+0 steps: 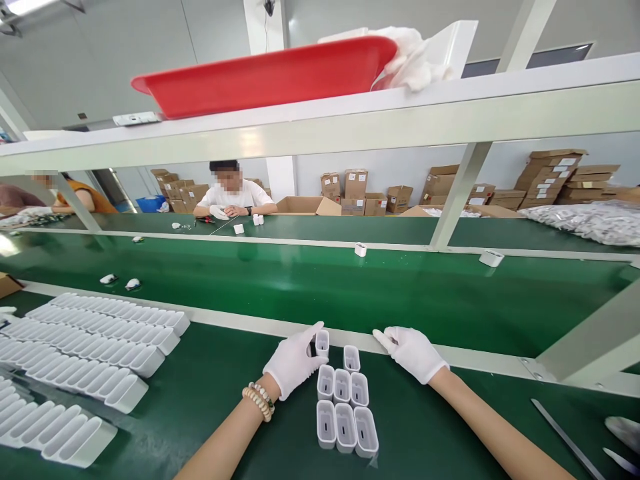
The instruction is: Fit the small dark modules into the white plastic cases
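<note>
My left hand (296,360), in a white glove with beaded bracelets at the wrist, has its thumb and fingers around a small white plastic case (323,343). That case stands at the top left of a group of open-topped white cases (343,385), each with a dark slot in its bottom. Another single case (351,359) stands a little to its right. My right hand (411,353), also gloved, is over the bench's far edge, right of the cases. Its forefinger points left, apart from the other fingers, and I see nothing in it.
Rows of white cases (90,337) fill the left of the green bench. A metal strip (565,437) lies at right. Beyond the pale rail runs a green belt (280,287) carrying small white parts. A shelf with a red tray (265,77) hangs overhead; a co-worker (235,193) sits opposite.
</note>
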### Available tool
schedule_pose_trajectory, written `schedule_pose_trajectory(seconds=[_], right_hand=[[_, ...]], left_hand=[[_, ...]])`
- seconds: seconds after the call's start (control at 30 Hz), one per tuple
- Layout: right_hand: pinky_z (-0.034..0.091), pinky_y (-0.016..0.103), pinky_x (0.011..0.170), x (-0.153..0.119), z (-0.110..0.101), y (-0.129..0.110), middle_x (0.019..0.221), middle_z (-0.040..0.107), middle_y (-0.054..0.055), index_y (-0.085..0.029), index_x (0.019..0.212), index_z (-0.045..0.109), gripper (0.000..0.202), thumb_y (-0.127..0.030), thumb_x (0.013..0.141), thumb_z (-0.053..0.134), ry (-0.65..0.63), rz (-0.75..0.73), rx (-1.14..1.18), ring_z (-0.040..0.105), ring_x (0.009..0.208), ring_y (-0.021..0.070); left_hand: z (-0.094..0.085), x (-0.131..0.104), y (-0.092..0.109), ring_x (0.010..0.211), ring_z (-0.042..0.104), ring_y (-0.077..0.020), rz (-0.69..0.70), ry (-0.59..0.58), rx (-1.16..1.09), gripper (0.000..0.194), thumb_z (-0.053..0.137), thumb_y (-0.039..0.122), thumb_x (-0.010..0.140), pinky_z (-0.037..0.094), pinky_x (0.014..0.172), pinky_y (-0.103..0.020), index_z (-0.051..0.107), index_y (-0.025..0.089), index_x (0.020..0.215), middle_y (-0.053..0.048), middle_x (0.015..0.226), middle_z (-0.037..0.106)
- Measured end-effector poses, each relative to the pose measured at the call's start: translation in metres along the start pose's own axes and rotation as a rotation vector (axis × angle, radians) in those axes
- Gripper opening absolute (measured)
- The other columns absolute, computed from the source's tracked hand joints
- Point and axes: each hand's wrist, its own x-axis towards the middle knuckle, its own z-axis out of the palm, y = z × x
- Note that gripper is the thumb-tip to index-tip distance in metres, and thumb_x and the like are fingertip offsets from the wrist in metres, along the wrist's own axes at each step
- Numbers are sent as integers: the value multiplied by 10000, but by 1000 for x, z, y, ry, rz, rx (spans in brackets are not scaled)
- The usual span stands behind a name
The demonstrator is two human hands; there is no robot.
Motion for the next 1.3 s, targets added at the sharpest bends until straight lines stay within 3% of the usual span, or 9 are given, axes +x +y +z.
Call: schedule_pose_trajectory(seconds=[0.27, 0.7, 1.3], right_hand=[[291, 283, 530, 0, 0, -2, 490, 454, -7, -227, 492, 316, 537, -495, 957, 312, 14, -3, -6, 421, 471, 156], [281, 281, 521, 0, 1, 0, 493, 459, -7, -224, 499, 321, 536, -502, 957, 314, 11, 6, -19, 430, 468, 154], [299, 276, 531, -1, -4, 2, 512, 480, -4, -226, 505, 349, 548, -533, 955, 293, -32, 7, -28, 458, 491, 159]], left_hand=[[-1, 0, 0, 962, 653, -238, 5, -35, 29, 650, 631, 322, 775, 484, 899, -326, 490, 289, 1409, -18, 1007, 725], [1, -6, 3, 1172, 597, -232, 103, 12, -34, 660, 629, 251, 786, 435, 1047, -333, 468, 348, 1419, 7, 1281, 653], [2, -7, 5, 1219, 576, -247, 108, 19, -70, 645, 637, 231, 773, 427, 1069, -350, 503, 325, 1397, 2, 1316, 634]])
